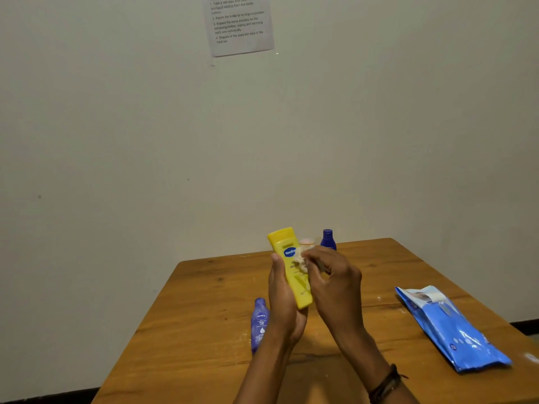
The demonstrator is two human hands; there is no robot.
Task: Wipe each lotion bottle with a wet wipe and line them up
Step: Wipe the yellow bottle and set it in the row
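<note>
while the left hand (284,298) holds the yellow bottle (291,266) up above the table (204,316), the right hand (335,275) presses a wipe (300,262) against the bottle's front, just below its blue oval logo. the left hand grips the bottle from the side and from under its lower end, thumb lying along the left edge, fingers wrapped behind it. the bottle is nearly upright, its cap uppermost and leaning a little to the left. the right hand's fingers are curled and bunched, pinching the small crumpled whitish wipe between fingertips and thumb; most of the wipe is hidden under them. a dark bracelet (385,384) circles the right wrist.

on the table, a purple bottle (259,322) sits just beside the left wrist, partly hidden by it, cap toward the wall; whether it stands or lies i cannot tell. at the far edge a blue bottle (328,239) stands upright, and close to its left a pink cap (306,242) shows above the right hand, the rest hidden. a blue pack (449,328) lies flat on the right side of the table, well apart from the hands, a flap lifted at its far end. a printed sheet (239,23) hangs high on the wall.
</note>
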